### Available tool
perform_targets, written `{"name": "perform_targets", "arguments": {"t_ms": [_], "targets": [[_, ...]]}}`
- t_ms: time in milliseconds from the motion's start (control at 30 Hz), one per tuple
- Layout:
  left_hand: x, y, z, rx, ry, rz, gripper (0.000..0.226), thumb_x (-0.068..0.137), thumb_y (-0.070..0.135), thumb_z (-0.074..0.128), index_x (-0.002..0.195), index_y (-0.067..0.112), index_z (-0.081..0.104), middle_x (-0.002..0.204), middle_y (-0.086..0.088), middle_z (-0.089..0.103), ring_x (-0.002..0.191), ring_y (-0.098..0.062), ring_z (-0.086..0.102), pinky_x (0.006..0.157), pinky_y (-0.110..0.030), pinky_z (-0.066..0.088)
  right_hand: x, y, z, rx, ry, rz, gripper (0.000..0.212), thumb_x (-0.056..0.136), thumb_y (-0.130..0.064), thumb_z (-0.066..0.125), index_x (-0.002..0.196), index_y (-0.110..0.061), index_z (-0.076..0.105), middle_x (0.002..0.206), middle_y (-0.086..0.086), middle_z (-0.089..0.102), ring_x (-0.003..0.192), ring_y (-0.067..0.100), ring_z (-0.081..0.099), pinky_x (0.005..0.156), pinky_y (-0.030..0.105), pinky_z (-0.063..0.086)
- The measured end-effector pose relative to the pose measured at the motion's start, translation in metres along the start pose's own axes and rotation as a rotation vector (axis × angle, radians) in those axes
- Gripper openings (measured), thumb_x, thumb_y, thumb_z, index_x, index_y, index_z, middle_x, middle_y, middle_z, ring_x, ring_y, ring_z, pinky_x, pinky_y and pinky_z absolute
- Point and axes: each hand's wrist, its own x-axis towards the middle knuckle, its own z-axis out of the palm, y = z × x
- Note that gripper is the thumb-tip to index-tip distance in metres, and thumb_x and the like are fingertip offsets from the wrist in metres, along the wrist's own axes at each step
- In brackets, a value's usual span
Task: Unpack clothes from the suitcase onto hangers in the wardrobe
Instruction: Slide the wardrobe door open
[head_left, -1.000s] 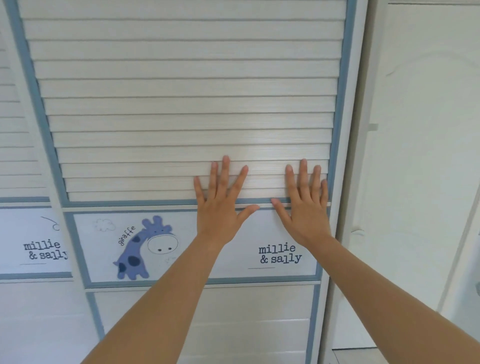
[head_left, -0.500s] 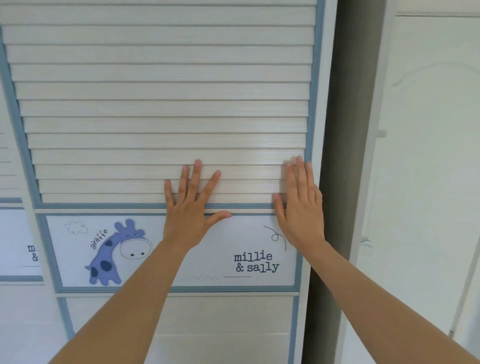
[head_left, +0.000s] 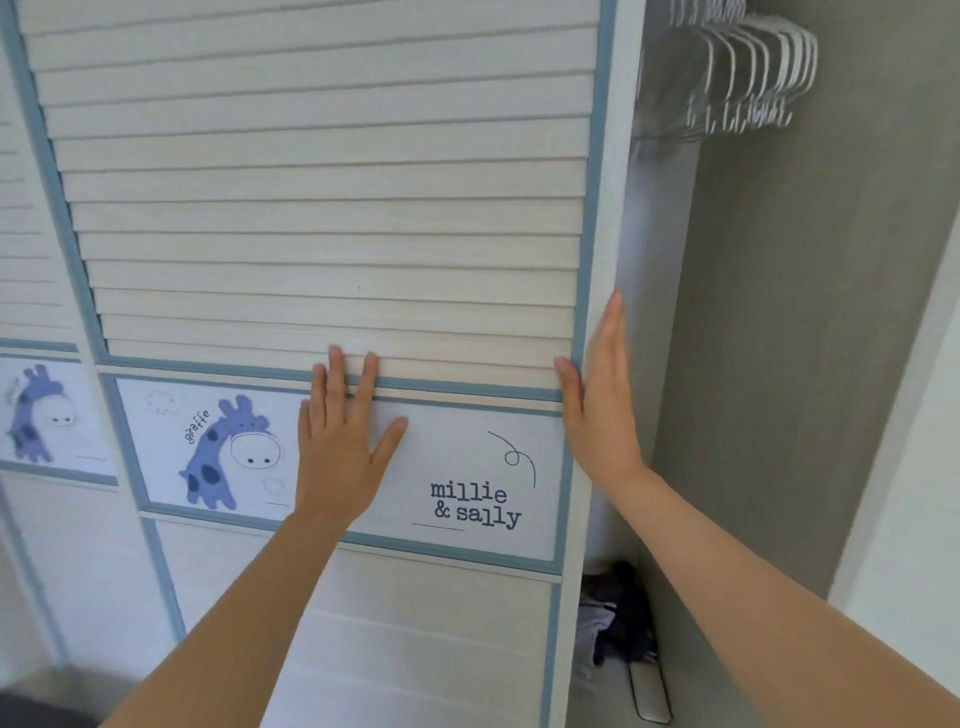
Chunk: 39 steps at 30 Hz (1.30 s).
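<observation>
A white slatted sliding wardrobe door (head_left: 322, 208) with blue trim and a giraffe picture fills the view. My left hand (head_left: 340, 441) lies flat on it with fingers spread, at the blue cross strip. My right hand (head_left: 597, 400) presses edge-on against the door's right edge, fingers straight. The wardrobe's grey inside (head_left: 779, 312) shows to the right of the door. Several white hangers (head_left: 748, 67) hang bunched on a rail at the top right. No suitcase is in view.
A second door panel with the same giraffe picture (head_left: 36, 410) stands at the left. Dark clothes (head_left: 618, 618) lie heaped on the wardrobe floor, with a flat dark-edged object (head_left: 649, 696) beside them. A white wall panel (head_left: 924, 467) borders the opening at the right.
The door has slid left under both hands, uncovering the wardrobe's inside and the hangers. My right hand has shifted from the door's face to its right edge.
</observation>
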Motion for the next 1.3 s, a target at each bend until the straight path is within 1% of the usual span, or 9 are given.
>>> {"name": "perform_targets", "arguments": {"t_ms": [200, 400, 533, 633, 900, 1000, 1100, 1167, 1300], "targets": [[-0.047, 0.002, 0.008, -0.167, -0.028, -0.03, 0.096, 0.083, 0.069, 0.048, 0.154, 0.022, 0.003, 0.162, 0.0, -0.005, 0.149, -0.019, 0.001, 0.116, -0.052, 0.022, 0.005, -0.023, 0.057, 0.058, -0.115, -0.1, 0.068, 0.103, -0.012, 0.034, 0.143, -0.02, -0.02, 0.155, -0.01, -0.017, 0.142, -0.007, -0.015, 0.114, 0.011, -0.004], [-0.057, -0.004, 0.025, -0.072, -0.165, -0.12, 0.123, 0.068, 0.091, 0.04, 0.153, 0.014, -0.006, 0.16, -0.008, -0.017, 0.148, -0.026, -0.013, 0.119, -0.052, 0.011, 0.012, -0.046, 0.118, 0.052, -0.231, -0.192, 0.073, 0.102, -0.014, 0.037, 0.145, -0.021, -0.022, 0.158, -0.003, -0.022, 0.143, -0.003, -0.014, 0.11, 0.003, 0.0], [-0.048, -0.044, 0.024, -0.035, -0.186, -0.206, 0.128, 0.064, 0.095, 0.035, 0.153, 0.015, -0.01, 0.16, -0.01, -0.017, 0.148, -0.029, -0.012, 0.117, -0.056, 0.014, 0.017, -0.053, 0.155, -0.096, -0.256, -0.266, 0.082, 0.1, -0.028, 0.042, 0.146, -0.02, -0.025, 0.157, -0.005, -0.024, 0.144, 0.0, -0.012, 0.115, 0.014, 0.0], [-0.043, -0.078, 0.019, -0.021, -0.172, -0.193, 0.131, 0.061, 0.096, 0.036, 0.153, 0.016, -0.011, 0.16, -0.011, -0.016, 0.148, -0.03, -0.011, 0.117, -0.056, 0.015, 0.021, -0.066, 0.186, -0.182, -0.244, -0.289, 0.083, 0.099, -0.036, 0.039, 0.145, -0.023, -0.028, 0.156, -0.008, -0.026, 0.144, 0.0, -0.01, 0.113, 0.013, -0.002], [-0.037, -0.132, 0.009, -0.031, -0.138, -0.174, 0.13, 0.063, 0.092, 0.045, 0.153, 0.014, -0.007, 0.16, -0.012, -0.016, 0.148, -0.031, -0.012, 0.117, -0.053, 0.018, 0.025, -0.101, 0.241, -0.076, -0.279, -0.286, 0.081, 0.099, -0.032, 0.044, 0.149, -0.019, -0.019, 0.157, -0.007, -0.021, 0.148, 0.009, 0.003, 0.115, 0.028, 0.019], [-0.036, -0.144, 0.008, -0.017, -0.139, -0.187, 0.127, 0.066, 0.084, 0.053, 0.153, 0.014, -0.008, 0.16, -0.011, -0.018, 0.147, -0.029, -0.013, 0.118, -0.051, 0.016, 0.025, -0.113, 0.244, 0.033, -0.383, -0.233, 0.079, 0.1, -0.032, 0.045, 0.147, -0.026, -0.019, 0.155, -0.014, -0.025, 0.135, 0.002, 0.016, 0.1, 0.022, 0.035], [-0.034, -0.157, 0.006, 0.005, -0.115, -0.165, 0.122, 0.069, 0.077, 0.054, 0.153, 0.009, -0.003, 0.161, -0.01, -0.012, 0.148, -0.028, -0.01, 0.119, -0.05, 0.015, 0.024, -0.116, 0.25, 0.087, -0.474, -0.207, 0.078, 0.1, -0.035, 0.043, 0.144, -0.034, -0.022, 0.156, -0.018, -0.023, 0.135, -0.02, 0.002, 0.101, 0.012, 0.022], [-0.032, -0.164, 0.006, 0.013, -0.108, -0.147, 0.117, 0.072, 0.074, 0.053, 0.153, 0.009, 0.0, 0.162, -0.006, -0.008, 0.149, -0.026, -0.007, 0.118, -0.05, 0.017, 0.021, -0.114, 0.257, 0.088, -0.51, -0.207, 0.077, 0.1, -0.038, 0.042, 0.144, -0.037, -0.022, 0.156, -0.02, -0.022, 0.138, -0.017, -0.009, 0.108, 0.014, 0.012], [-0.031, -0.174, 0.005, 0.019, -0.12, -0.112, 0.116, 0.074, 0.078, 0.05, 0.154, 0.01, 0.0, 0.162, -0.004, -0.006, 0.149, -0.026, -0.005, 0.119, -0.047, 0.017, 0.014, -0.11, 0.267, 0.068, -0.516, -0.162, 0.074, 0.101, -0.041, 0.036, 0.142, -0.038, -0.026, 0.155, -0.021, -0.023, 0.143, -0.006, -0.01, 0.113, 0.019, 0.006]]}}
